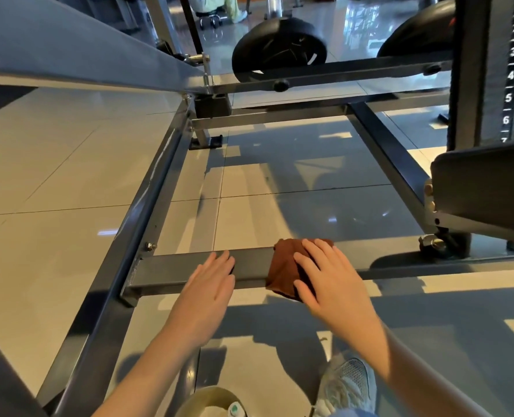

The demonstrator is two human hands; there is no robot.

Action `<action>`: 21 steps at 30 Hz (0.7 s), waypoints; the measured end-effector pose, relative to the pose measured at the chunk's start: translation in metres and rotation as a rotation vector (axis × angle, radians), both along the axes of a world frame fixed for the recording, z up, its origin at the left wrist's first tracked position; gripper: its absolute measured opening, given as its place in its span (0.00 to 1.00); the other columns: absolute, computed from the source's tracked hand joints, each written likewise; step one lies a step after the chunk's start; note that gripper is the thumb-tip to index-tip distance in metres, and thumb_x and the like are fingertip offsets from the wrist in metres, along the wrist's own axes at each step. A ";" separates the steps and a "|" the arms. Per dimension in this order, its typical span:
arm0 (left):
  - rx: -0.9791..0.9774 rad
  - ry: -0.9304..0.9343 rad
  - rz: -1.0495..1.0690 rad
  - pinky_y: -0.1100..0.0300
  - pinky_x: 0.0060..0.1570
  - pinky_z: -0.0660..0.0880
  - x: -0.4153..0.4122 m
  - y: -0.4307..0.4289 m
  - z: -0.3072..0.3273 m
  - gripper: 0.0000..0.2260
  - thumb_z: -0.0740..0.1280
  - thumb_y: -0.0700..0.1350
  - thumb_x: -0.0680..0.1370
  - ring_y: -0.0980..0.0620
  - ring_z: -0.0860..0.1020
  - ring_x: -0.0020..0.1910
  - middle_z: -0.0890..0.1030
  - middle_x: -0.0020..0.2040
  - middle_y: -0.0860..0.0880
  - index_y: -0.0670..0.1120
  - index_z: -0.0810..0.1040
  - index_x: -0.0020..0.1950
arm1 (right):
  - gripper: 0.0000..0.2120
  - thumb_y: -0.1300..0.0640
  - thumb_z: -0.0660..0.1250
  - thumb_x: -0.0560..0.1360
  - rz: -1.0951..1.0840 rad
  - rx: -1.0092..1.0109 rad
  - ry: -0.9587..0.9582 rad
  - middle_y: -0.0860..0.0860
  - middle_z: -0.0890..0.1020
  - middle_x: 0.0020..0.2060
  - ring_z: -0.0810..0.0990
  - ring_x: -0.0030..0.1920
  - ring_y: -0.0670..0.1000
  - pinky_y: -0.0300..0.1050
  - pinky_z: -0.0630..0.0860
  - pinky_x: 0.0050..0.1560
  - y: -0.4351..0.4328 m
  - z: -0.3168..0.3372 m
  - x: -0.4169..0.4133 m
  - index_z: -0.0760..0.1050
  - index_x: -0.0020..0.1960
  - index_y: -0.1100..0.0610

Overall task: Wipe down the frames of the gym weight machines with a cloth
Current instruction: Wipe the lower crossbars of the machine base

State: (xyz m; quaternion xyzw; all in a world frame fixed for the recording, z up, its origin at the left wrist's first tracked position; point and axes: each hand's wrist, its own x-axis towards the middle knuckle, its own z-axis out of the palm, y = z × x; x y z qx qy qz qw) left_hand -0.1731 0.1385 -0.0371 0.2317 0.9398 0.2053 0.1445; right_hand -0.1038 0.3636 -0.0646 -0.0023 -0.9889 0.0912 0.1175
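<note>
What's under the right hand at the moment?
A brown cloth, draped over the grey crossbar; the right hand presses flat on it. The crossbar's surface beneath the cloth is covered, so its condition there cannot be seen.

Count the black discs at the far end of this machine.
2. One black disc is at top centre. The other is at top right, partly hidden behind the weight stack. Others may be out of view.

Bright sidelight casts hard shadows on the glossy floor [69, 176], edges bowed, far background perhaps slightly soft
</note>
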 end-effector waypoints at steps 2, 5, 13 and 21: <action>-0.027 0.019 -0.051 0.62 0.75 0.41 0.002 0.013 0.000 0.21 0.43 0.49 0.85 0.65 0.41 0.73 0.48 0.79 0.56 0.51 0.51 0.79 | 0.24 0.44 0.56 0.75 0.006 -0.001 -0.017 0.57 0.77 0.64 0.75 0.64 0.61 0.57 0.71 0.64 -0.007 0.003 -0.011 0.77 0.62 0.56; -0.070 0.047 -0.095 0.59 0.76 0.41 0.006 0.031 0.001 0.22 0.44 0.50 0.85 0.60 0.41 0.77 0.47 0.79 0.56 0.52 0.50 0.79 | 0.26 0.42 0.55 0.75 0.067 0.026 -0.043 0.57 0.77 0.64 0.76 0.62 0.61 0.58 0.73 0.62 -0.007 0.003 -0.020 0.76 0.64 0.55; -0.104 -0.011 -0.080 0.63 0.74 0.45 0.023 0.035 0.016 0.21 0.46 0.50 0.85 0.59 0.47 0.77 0.52 0.79 0.56 0.51 0.55 0.79 | 0.20 0.60 0.83 0.57 0.040 0.074 0.025 0.51 0.83 0.42 0.81 0.41 0.54 0.46 0.77 0.39 0.001 0.005 0.002 0.80 0.46 0.55; 0.033 -0.096 -0.023 0.64 0.71 0.54 0.056 0.016 0.081 0.20 0.49 0.52 0.85 0.58 0.59 0.75 0.62 0.76 0.56 0.53 0.60 0.77 | 0.17 0.53 0.58 0.81 -0.010 -0.152 -0.135 0.50 0.76 0.59 0.76 0.57 0.52 0.45 0.73 0.52 -0.021 0.086 0.047 0.65 0.70 0.50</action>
